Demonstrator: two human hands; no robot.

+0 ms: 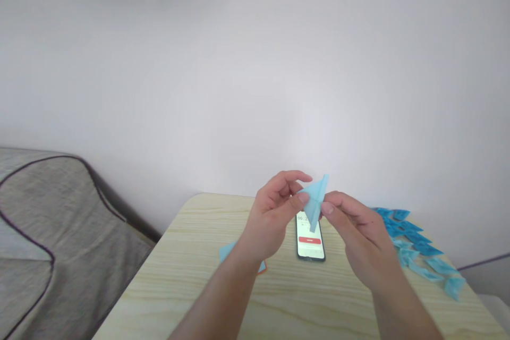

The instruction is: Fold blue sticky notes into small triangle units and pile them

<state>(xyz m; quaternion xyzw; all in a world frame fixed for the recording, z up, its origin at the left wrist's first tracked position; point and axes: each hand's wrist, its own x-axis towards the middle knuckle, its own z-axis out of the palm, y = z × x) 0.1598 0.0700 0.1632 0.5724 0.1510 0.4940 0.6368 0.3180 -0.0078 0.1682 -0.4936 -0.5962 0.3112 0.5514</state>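
Observation:
A light blue piece of folded paper [315,197], roughly triangular with a folded strip along its right edge, is held up above the table between both hands. My left hand [274,212] pinches its left corner between thumb and fingers, the index finger reaching out above it. On the other side, my right hand [358,228] pinches the strip edge with thumb and forefinger. Beneath the paper lies a phone [311,251] with a lit screen, partly covered by it. Light blue paper sheets [226,251] rest under my left forearm, with an orange edge showing.
Several folded blue paper pieces [414,236] spread along the right side of the wooden table [191,244], darker ones behind and lighter ones in front. A white wall [255,74] rises behind the table. Grey fabric with dark piping [51,207] stands at the left.

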